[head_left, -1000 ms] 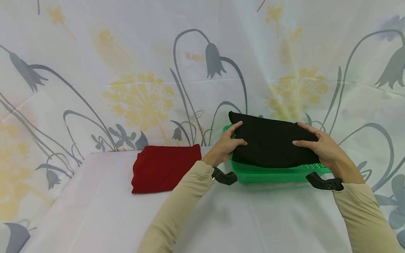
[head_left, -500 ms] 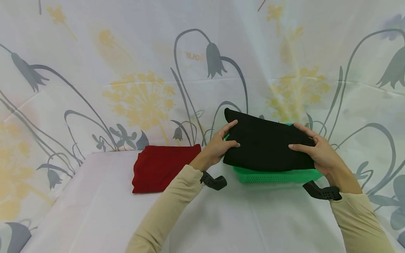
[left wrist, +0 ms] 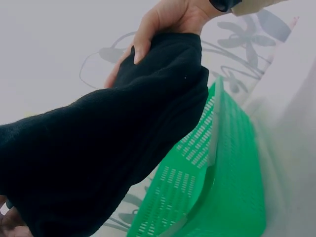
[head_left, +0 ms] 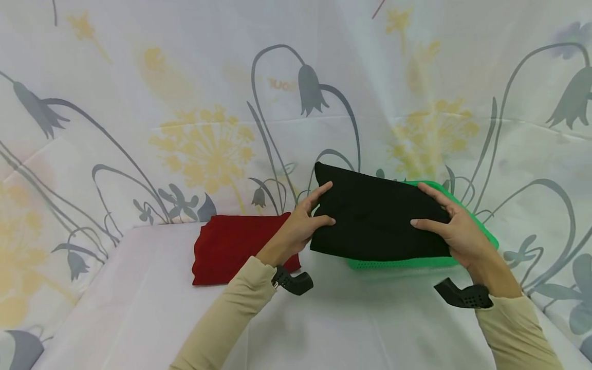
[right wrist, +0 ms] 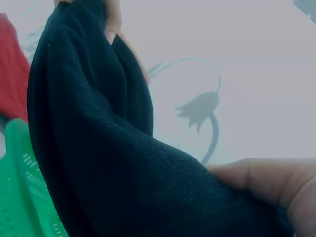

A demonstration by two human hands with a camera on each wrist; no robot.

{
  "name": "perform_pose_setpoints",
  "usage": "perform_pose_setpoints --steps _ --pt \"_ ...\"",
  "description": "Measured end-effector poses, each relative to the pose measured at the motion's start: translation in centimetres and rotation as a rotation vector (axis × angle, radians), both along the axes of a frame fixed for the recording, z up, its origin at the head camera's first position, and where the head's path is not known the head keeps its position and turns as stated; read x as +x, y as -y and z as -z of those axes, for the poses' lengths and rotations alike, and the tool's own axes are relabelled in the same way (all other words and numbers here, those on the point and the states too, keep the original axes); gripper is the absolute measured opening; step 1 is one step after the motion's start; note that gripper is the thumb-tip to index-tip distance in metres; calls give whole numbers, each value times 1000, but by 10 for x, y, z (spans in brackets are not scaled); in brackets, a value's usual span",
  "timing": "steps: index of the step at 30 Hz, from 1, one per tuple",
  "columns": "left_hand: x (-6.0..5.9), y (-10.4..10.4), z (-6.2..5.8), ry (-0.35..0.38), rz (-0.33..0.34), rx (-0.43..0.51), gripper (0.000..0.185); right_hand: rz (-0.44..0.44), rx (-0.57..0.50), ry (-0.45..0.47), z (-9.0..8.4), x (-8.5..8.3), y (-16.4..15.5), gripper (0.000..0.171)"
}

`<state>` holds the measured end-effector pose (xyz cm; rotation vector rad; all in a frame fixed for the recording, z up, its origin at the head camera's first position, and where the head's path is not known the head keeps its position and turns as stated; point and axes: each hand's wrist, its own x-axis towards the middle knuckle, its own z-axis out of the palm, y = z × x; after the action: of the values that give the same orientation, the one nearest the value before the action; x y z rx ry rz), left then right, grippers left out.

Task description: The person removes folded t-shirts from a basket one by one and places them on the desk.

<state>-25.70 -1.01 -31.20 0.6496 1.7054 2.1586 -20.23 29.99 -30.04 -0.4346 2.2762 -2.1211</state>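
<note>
Now my left hand (head_left: 302, 223) and right hand (head_left: 450, 228) pinch the folded black cloth (head_left: 376, 216) by its ends, above the green basket (head_left: 478, 231). Bare table (head_left: 351, 318) lies before me; the red cloth (head_left: 228, 246) sits just beside my left wrist, the curtain close behind.

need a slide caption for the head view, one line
Both hands, left hand and right hand, hold a folded black cloth above a green basket, beside a folded red cloth.
</note>
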Motion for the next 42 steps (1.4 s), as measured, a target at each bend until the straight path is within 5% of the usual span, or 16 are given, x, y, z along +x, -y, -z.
perform_pose_setpoints --steps 14,22,35,42 --pt "27 38 3 -3 9 58 75 58 191 -119 0 24 34 82" --pt "47 65 8 -59 -20 37 76 -74 87 -164 9 33 53 82" --pt "73 103 25 -88 -79 -31 79 -215 8 -103 34 35 82 87" --pt "83 118 36 -87 -116 -51 78 -211 26 -79 46 36 96 89"
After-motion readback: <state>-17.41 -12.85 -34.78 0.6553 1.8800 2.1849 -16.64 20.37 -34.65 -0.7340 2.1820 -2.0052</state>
